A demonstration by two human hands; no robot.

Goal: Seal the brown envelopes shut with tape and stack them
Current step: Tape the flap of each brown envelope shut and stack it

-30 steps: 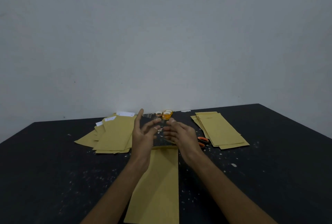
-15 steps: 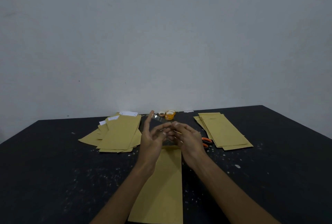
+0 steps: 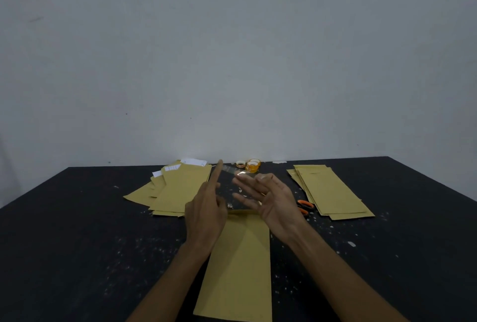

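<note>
A long brown envelope (image 3: 238,265) lies lengthwise on the black table (image 3: 77,244) in front of me. Both my hands hover over its far end. A strip of clear tape (image 3: 232,170) stretches between them, glinting in the light. My left hand (image 3: 206,215) shows its back, with the index finger straight up and the tape stuck to its tip. My right hand (image 3: 271,197) has its palm turned left and its fingers straight and spread, the tape touching its fingertips. Two tape rolls (image 3: 251,166) stand at the table's far edge.
A loose pile of brown envelopes (image 3: 180,187), white paper showing at their tops, lies at the back left. A neater stack of brown envelopes (image 3: 333,192) lies at the back right. Orange-handled scissors (image 3: 304,205) rest between that stack and my right hand. White flecks dot the table.
My hands were close together, pinching the tape. They have drawn apart and the tape is spread between them. My left index finger now points up and my right fingers have straightened.
</note>
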